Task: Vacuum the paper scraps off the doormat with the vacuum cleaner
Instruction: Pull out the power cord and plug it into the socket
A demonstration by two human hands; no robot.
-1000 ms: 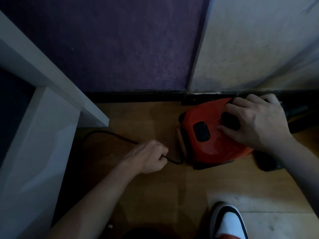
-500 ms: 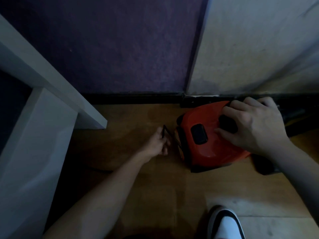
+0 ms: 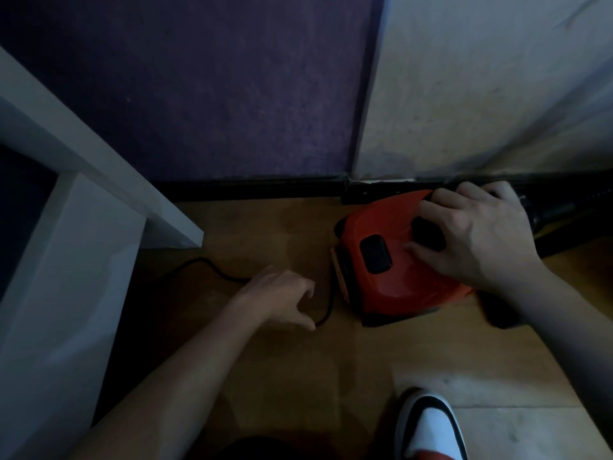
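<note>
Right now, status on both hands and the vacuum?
Right hand resting on the red vacuum cleaner, fingers spread. Left hand open at the black cord, no grip. No doormat or scraps in view.

We have one head view only. We look steeply down, close over the floor (image 3: 282,376), facing the wall (image 3: 232,78).

No text, label or number is legible anywhere.

Red vacuum cleaner (image 3: 394,260) on floor
</note>
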